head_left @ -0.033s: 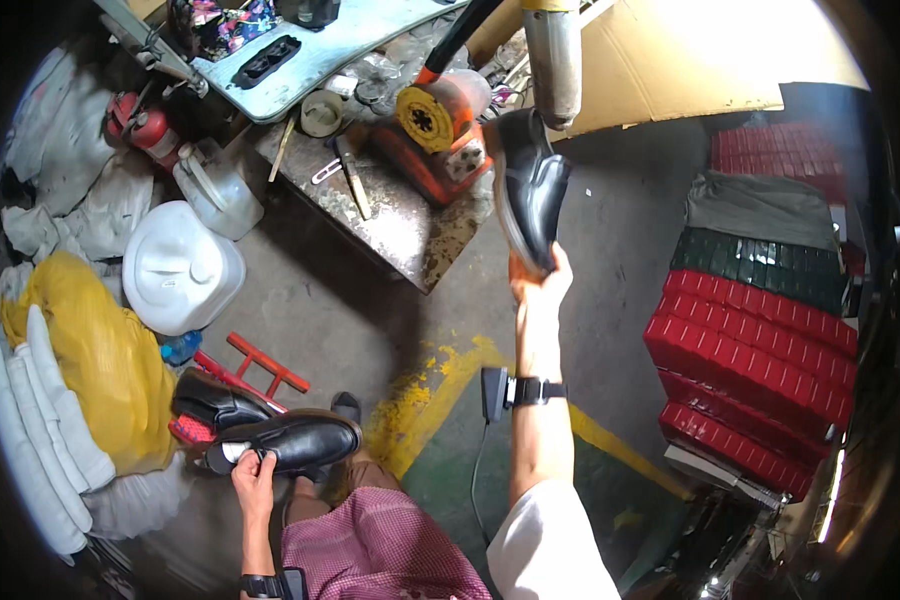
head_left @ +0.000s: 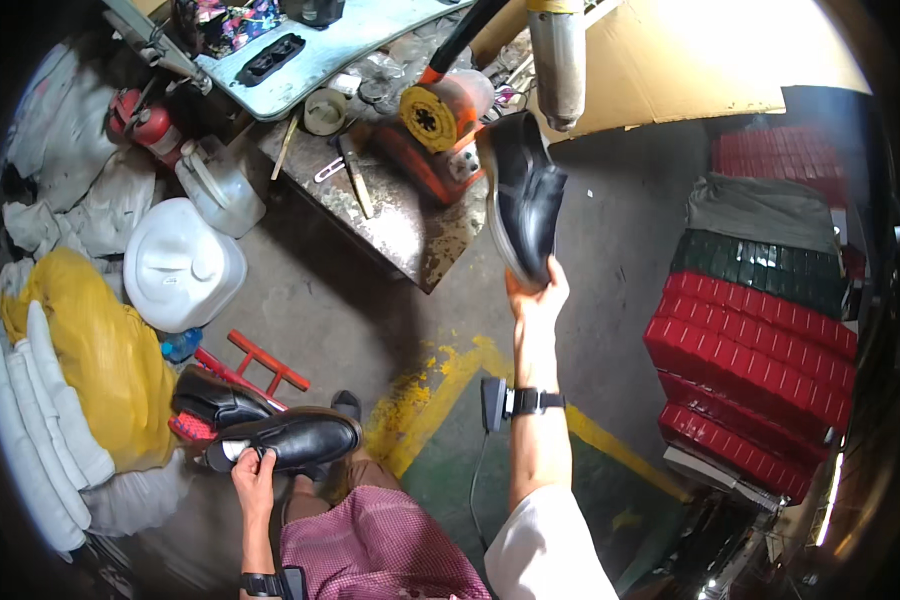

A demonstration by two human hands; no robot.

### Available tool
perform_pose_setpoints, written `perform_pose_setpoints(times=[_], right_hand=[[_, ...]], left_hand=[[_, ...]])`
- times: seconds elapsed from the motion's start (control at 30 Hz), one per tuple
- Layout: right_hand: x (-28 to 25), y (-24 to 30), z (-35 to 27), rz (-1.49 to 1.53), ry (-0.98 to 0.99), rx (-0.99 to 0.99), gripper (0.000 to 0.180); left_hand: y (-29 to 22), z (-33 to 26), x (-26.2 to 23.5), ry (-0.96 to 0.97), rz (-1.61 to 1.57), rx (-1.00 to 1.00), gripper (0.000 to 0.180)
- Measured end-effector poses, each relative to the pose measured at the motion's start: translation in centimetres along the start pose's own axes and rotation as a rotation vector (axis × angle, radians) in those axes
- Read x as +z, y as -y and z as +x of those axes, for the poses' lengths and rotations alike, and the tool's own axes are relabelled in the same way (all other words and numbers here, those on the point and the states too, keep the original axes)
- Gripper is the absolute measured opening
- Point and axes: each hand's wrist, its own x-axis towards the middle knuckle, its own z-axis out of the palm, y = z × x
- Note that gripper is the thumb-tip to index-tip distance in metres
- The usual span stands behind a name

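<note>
The right hand (head_left: 536, 298) grips a black shoe (head_left: 523, 205) by its heel end, fingers closed, raised just off the corner of the workbench (head_left: 410, 235) near the orange machine (head_left: 440, 125). The left hand (head_left: 253, 476) clasps a second black shoe (head_left: 285, 438) low beside the knee. Keeping the wrist firm should steady the raised shoe.

The heel of the raised black shoe (head_left: 523, 200) is covered by the right hand (head_left: 536, 298) gripping it. The left hand (head_left: 253, 477) hides the near end of the lower shoe (head_left: 288, 439). The clutter on the far workbench (head_left: 400, 225) is too small to identify, and the picture's top edge cuts off the grey cylinder (head_left: 556, 60).
</note>
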Motion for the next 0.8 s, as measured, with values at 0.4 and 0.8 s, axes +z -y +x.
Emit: perform_pose_setpoints(times=[0.4, 0.8], right_hand=[[-11.4, -6.0, -10.7, -0.119, 0.384, 0.384, 0.047], [-8.3, -15.9, -22.6, -1.070, 0.831, 0.766, 0.070]], left_hand=[[0.1, -0.4, -3.6, -0.269, -0.309, -0.147, 0.025], [1.7, -0.8, -11.5, -0.382, -0.486, -0.022, 0.018]])
